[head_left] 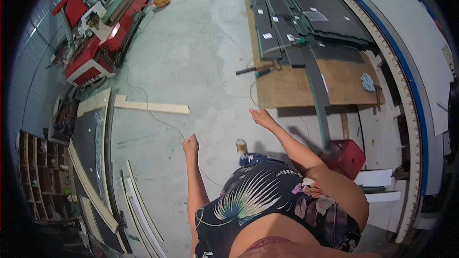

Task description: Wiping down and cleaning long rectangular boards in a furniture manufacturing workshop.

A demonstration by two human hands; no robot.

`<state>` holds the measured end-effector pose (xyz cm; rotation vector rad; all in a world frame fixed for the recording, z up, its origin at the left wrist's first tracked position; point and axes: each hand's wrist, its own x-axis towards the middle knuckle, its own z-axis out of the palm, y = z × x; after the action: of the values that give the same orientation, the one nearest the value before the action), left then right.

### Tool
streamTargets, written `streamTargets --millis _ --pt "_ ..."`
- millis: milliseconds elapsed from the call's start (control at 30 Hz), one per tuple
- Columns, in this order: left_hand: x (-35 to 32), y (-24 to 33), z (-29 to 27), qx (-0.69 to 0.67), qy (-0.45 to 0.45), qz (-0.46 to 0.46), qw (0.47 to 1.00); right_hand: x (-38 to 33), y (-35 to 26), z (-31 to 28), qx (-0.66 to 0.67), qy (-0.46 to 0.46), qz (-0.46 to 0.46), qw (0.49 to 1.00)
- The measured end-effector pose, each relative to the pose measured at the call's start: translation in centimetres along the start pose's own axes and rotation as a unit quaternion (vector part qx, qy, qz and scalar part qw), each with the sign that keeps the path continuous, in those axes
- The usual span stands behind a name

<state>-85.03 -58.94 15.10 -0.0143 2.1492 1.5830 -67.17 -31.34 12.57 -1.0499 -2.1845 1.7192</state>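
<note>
My left hand [191, 145] is closed in a fist above the floor, left of my body. A thin pale cord [152, 113] crosses the floor, reaches that fist and shows again beyond the wrist; I cannot tell whether the hand grips it or it passes behind. My right hand [261, 117] is also closed, in front of the near left corner of a brown board [287, 88]. Another thin cord [251, 94] curves down from the board to this hand, and whether it is held is hidden. One shoe [242, 146] shows between my hands.
Dark panels [325, 9] with white labels lie stacked on the board, near dark-handled tools [248, 71]. A red container [345, 158] stands right of me. Left are a red machine [91, 62], pale strips [153, 107] on the floor, wrapped panels [91, 138] and a compartmented rack [43, 172].
</note>
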Motion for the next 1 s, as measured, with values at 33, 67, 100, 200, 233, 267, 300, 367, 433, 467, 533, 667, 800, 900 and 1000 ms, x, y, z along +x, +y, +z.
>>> streamTargets --millis 33,67,100,200,233,267,300,367,433,467,533,667,800,900,1000 --pt "2.3 1.5 0.3 0.023 -0.007 0.038 0.999 2.5 -0.6 0.0 0.045 0.005 -0.007 0.999" --pt "5.3 3.3 0.3 0.048 -0.012 0.078 0.996 5.5 -0.6 0.1 0.069 0.011 -0.02 0.997" --pt "8.0 5.3 0.4 0.051 -0.009 0.091 0.994 8.4 -1.8 -0.1 0.077 0.013 -0.031 0.996" --pt "15.6 9.0 -0.6 0.098 0.014 0.165 0.981 16.0 -5.3 0.5 0.027 0.038 -0.008 0.999" --pt "18.2 10.0 -1.9 0.101 0.016 0.166 0.981 19.0 -6.7 1.3 0.031 0.036 -0.008 0.999" --pt "20.2 10.8 -2.6 0.098 0.045 0.166 0.98 21.4 -8.7 2.2 -0.004 0.032 -0.032 0.999" --pt "22.1 11.7 -3.0 0.093 0.074 0.166 0.979 23.8 -11.0 2.8 -0.041 0.029 -0.056 0.997" --pt "25.9 13.1 -3.8 0.099 0.09 0.151 0.979 29.0 -15.5 4.6 -0.066 0.032 -0.074 0.995" --pt "30.5 14.3 -4.5 0.113 0.109 0.137 0.978 33.4 -21.5 6.7 -0.097 0.019 -0.091 0.991" --pt "32.9 15.4 -4.1 0.106 0.116 0.132 0.979 36.0 -23.8 7.1 -0.12 0.021 -0.106 0.987" --pt "37.7 18.8 -3.4 0.185 0.121 0.211 0.952 42.0 -26.9 8.7 -0.156 0.05 -0.16 0.973" --pt "45.7 26.5 -2.4 0.271 0.105 0.214 0.933 50.8 -32.7 10.8 -0.237 0.085 -0.145 0.957" --pt "55.2 33.8 -0.6 0.311 0.064 0.177 0.932 57.6 -37.8 9.5 -0.291 0.052 -0.08 0.952" --pt "61.4 38.6 3.4 0.313 0.021 0.207 0.926 62.2 -39.1 6.9 -0.293 0.109 -0.037 0.949" --pt "66.9 42.0 7.5 0.319 -0.021 0.209 0.924 66.5 -38.4 3.6 -0.312 0.134 -0.025 0.94"
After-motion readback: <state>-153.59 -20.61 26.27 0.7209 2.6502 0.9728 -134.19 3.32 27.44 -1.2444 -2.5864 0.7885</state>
